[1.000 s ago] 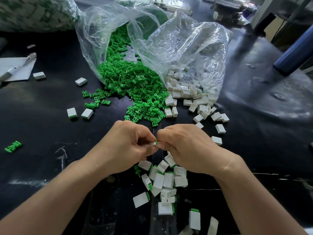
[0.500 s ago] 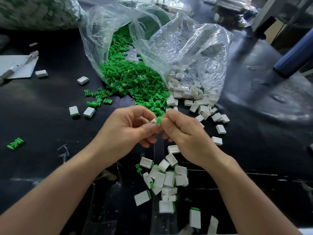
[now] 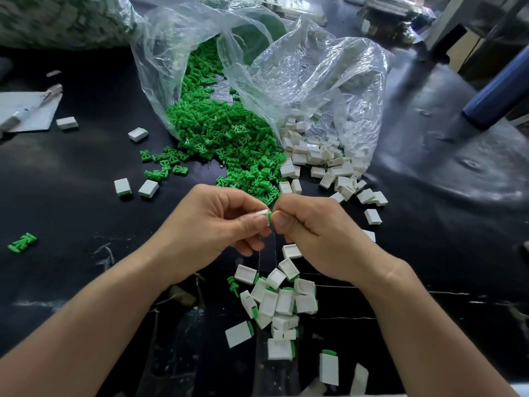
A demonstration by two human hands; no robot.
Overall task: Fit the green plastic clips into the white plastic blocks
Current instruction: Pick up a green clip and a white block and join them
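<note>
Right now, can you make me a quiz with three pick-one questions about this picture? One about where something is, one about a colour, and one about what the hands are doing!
1. Where does the heap of green clips lie?
A) spilling from the left clear bag
B) on a sheet of paper
C) in a blue box

2. What colour is the table?
A) red
B) black
C) yellow

3. What are the left hand and the right hand doing?
A) lying flat on the table
B) holding a pen
C) pinching a white block and a green clip together

Answers:
1 A: the clips pour out of that bag's mouth.
2 B: the bare top is black.
3 C: the left hand holds the block, and the right hand pinches the clip at its end.
</note>
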